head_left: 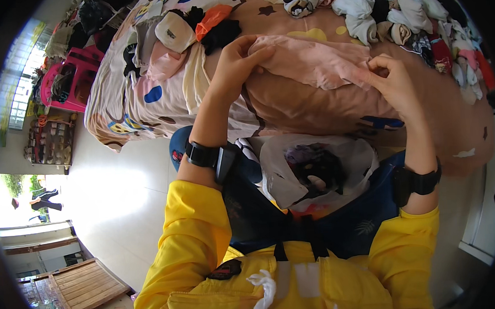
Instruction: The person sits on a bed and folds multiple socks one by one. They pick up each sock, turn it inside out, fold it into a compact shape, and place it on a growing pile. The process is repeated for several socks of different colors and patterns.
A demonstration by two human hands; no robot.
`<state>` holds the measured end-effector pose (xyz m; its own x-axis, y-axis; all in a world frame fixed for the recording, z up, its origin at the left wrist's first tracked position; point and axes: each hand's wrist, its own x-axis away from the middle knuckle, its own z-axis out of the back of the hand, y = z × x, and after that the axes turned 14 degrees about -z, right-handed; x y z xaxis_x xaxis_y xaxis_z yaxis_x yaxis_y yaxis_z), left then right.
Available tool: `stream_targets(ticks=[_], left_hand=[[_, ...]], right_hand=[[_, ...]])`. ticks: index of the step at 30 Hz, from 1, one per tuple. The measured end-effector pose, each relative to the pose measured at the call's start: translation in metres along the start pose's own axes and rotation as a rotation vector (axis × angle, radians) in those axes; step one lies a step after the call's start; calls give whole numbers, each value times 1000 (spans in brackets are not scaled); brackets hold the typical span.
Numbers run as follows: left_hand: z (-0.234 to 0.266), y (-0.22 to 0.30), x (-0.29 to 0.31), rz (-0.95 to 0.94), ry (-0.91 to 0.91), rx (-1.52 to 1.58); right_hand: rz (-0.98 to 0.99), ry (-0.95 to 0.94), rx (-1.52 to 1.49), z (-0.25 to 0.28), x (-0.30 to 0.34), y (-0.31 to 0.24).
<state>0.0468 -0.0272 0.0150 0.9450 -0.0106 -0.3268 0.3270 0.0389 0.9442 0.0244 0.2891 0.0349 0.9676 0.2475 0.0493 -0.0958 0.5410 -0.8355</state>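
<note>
A pale pink garment [315,61] lies spread on the bed's patterned cover [289,104]. My left hand [237,60] grips the garment's left edge, fingers curled over the cloth. My right hand [392,80] pinches its right edge between thumb and fingers. Both wrists wear black bands, and my sleeves are yellow. Below my hands, a white plastic bag [315,170] holding dark and coloured items sits open inside a dark blue bag [262,215] in front of me.
A heap of folded and rolled clothes [397,12] fills the bed's far right. More garments [179,35] lie at the far left of the bed. A pink rack [67,80] stands beyond it. Pale floor [115,195] stretches left toward a doorway.
</note>
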Motion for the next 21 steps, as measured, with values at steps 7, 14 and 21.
stream_targets(ticks=[7, 14, 21], left_hand=[[5, -3, 0, 184, 99, 147], [7, -1, 2, 211, 55, 419], [5, -2, 1, 258, 23, 659]], right_hand=[[104, -5, -655, 1, -3, 6], [228, 455, -267, 4, -2, 0], [27, 218, -410, 14, -4, 5]])
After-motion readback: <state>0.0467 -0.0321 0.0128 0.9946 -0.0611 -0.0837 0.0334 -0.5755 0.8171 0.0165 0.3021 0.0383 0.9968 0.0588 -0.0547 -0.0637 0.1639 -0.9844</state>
